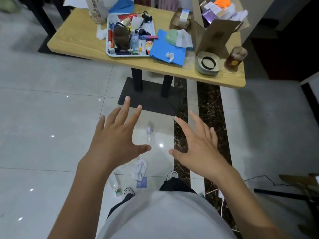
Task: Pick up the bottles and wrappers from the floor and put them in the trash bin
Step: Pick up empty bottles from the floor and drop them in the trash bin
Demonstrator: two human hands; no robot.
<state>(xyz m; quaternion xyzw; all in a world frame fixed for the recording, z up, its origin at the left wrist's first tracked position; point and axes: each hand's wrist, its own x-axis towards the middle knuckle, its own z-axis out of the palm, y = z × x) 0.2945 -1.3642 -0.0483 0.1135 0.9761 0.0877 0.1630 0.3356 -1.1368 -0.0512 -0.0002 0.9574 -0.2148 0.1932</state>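
A small clear plastic bottle lies on the pale tiled floor between my two hands. Nearer my feet lies a second clear bottle with a red and green label. Beside it are a crumpled white wrapper and a small bluish wrapper. My left hand hangs in the air with fingers spread and holds nothing. My right hand is held out the same way, fingers straight and empty. Both hands are well above the floor. No trash bin is in view.
A wooden table stands ahead on a black base, loaded with a tray of small items, blue paper, a cardboard box, a bowl and a jar. A dark marble floor strip runs on the right. Cables lie at lower right.
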